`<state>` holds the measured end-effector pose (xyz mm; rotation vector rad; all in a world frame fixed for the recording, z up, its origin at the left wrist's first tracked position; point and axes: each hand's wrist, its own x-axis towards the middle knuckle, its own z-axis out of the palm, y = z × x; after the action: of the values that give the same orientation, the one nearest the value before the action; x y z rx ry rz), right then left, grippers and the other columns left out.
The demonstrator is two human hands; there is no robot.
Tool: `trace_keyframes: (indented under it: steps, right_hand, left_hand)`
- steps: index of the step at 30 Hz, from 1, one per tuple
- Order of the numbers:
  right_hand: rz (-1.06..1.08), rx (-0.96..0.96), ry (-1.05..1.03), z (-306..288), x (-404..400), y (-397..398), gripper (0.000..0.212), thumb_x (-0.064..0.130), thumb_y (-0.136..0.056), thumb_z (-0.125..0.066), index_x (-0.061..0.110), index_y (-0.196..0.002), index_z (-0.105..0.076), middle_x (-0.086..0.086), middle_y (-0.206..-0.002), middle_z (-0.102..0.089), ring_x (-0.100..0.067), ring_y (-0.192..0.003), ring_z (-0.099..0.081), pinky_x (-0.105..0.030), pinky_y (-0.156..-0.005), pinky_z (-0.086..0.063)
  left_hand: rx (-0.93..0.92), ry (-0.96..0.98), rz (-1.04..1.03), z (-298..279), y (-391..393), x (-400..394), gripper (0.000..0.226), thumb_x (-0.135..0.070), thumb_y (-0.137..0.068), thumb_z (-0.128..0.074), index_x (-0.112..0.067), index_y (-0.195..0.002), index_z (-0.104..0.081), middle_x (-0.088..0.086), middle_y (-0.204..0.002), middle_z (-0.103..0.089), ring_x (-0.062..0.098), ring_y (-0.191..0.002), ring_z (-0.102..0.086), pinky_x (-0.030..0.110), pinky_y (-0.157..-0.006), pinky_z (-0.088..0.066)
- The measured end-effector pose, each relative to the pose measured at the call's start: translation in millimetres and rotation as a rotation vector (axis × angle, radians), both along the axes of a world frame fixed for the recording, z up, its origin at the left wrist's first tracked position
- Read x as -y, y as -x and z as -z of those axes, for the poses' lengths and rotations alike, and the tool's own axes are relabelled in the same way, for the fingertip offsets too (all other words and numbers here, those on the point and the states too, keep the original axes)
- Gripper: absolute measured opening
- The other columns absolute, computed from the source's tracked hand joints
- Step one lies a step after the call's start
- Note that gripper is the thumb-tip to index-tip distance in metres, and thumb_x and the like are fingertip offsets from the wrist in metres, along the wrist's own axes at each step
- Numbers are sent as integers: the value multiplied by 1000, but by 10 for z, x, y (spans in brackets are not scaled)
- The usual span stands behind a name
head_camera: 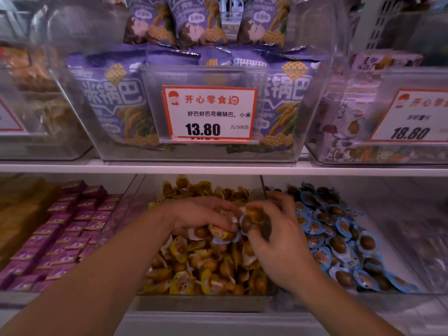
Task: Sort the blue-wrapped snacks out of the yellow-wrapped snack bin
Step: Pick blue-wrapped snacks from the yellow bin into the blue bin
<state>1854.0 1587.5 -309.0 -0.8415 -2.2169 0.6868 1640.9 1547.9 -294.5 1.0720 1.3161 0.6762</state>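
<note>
Blue-wrapped snacks [252, 220] are pinched in the curled fingers [254, 232] of the right hand [274, 229], above the yellow-wrapped snack bin [201, 303]. A blue edge [223, 240] peeks beneath the left hand [201, 217], whose fingers are closed on several packets. The blue snack bin [339, 238] lies rightward of both hands, nearer the right.

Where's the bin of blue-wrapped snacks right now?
In the head view, the blue-wrapped snack bin sits on the lower shelf at right, directly beside the yellow-wrapped snack bin, just past the right hand.
</note>
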Motion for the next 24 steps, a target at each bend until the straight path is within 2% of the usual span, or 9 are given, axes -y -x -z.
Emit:
trace_keyframes:
  steps: [4,6,8,11,14,16,18,21,24]
  right_hand:
    - [-9,66,40,-69,8,-16,31,23,-87,-62,32,-116,-64,8,-139,-29,-11,-131,-35,-22,-109,-32]
    - [11,175,26,-120,31,-31,33,29,-87,-60,31,-120,-64,2,-141,-30,-18,-133,-33,-31,-113,-32]
    - [72,309,-132,-196,57,-27,38,34,-84,-57,24,-120,-66,-10,-138,-40,-30,-133,-34,-47,-114,-32]
    - [43,370,-455,-310,85,51,37,30,-77,-56,15,-108,-71,-14,-126,-56,-37,-127,-45,-59,-112,-32]
    - [-164,552,-576,-349,147,233,34,26,-84,-53,19,-115,-67,-3,-120,-61,-26,-127,-48,-49,-117,-25]
    - [-235,757,-560,-286,172,332,40,29,-89,-49,20,-128,-56,-3,-124,-59,-25,-125,-48,-43,-116,-26]
    - [-189,894,-521,-257,146,411,48,31,-89,-50,19,-136,-48,-6,-125,-58,-28,-118,-52,-43,-107,-34]
    - [-216,852,-440,-188,93,632,42,28,-89,-49,21,-131,-50,-8,-124,-57,-31,-115,-54,-38,-96,-41]
    - [-290,845,-174,9,46,903,46,29,-91,-45,27,-137,-46,-5,-135,-52,-33,-123,-50,-42,-101,-45]
  left_hand:
    - [-420,-181,129,-314,-20,317,31,-14,-84,-77,-21,-113,-70,-14,-96,-68,0,-88,-62,15,-79,-46]
    - [-694,-275,31,-340,45,511,36,-15,-83,-77,-26,-116,-67,-15,-107,-65,0,-99,-59,15,-85,-46]
    - [-862,-294,-43,-269,96,744,47,-15,-83,-75,-32,-124,-59,-12,-128,-58,4,-120,-53,18,-101,-41]
    - [-834,-393,-203,-62,51,1064,62,-14,-87,-70,-44,-135,-45,-17,-144,-46,1,-135,-42,7,-106,-29]
    - [-985,-580,-392,95,-55,1175,61,-13,-87,-67,-42,-137,-49,-18,-139,-52,5,-128,-50,17,-104,-40]
    - [-966,-648,-525,150,-111,1164,57,-9,-83,-67,-39,-130,-58,-22,-127,-56,0,-117,-54,10,-96,-41]
    - [-817,-638,-666,161,-121,1149,53,-5,-80,-68,-38,-121,-63,-32,-114,-54,-8,-110,-52,-2,-87,-35]
    - [-664,-616,-749,188,-78,1121,51,1,-77,-66,-35,-114,-68,-27,-108,-64,-9,-103,-59,1,-83,-40]
    - [-580,-652,-776,200,-62,1100,52,3,-74,-65,-38,-107,-69,-25,-101,-70,-11,-95,-62,4,-77,-44]
